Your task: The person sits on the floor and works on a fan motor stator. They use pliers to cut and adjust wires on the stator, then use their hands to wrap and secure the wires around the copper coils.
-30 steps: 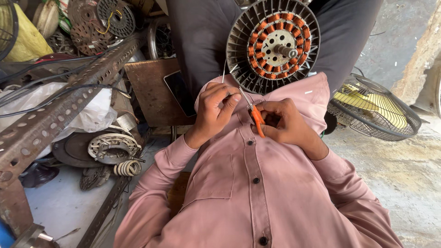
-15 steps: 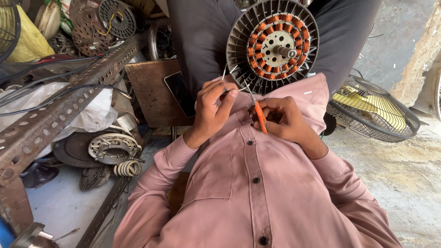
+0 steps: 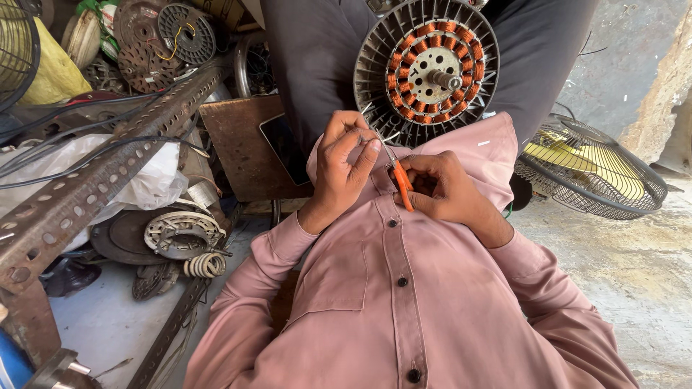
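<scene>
A round fan motor stator (image 3: 429, 68) with copper coils and a centre shaft rests between my dark-trousered legs, above my pink shirt. My left hand (image 3: 344, 160) pinches a thin wire just below the stator's rim. My right hand (image 3: 448, 191) is closed on a small orange-handled cutter (image 3: 401, 184), whose metal tip points up toward the left fingertips. The two hands almost touch at the cutter's tip.
A perforated steel angle bar (image 3: 108, 169) runs diagonally at left over white plastic and dark cables. A wooden board (image 3: 241, 148) holds a dark phone. Motor parts and a wire coil (image 3: 205, 264) lie on the floor. A fan guard (image 3: 591, 173) sits at right.
My left hand has risen slightly toward the stator rim, fingers closing on the wire. The right hand and the cutter have barely moved.
</scene>
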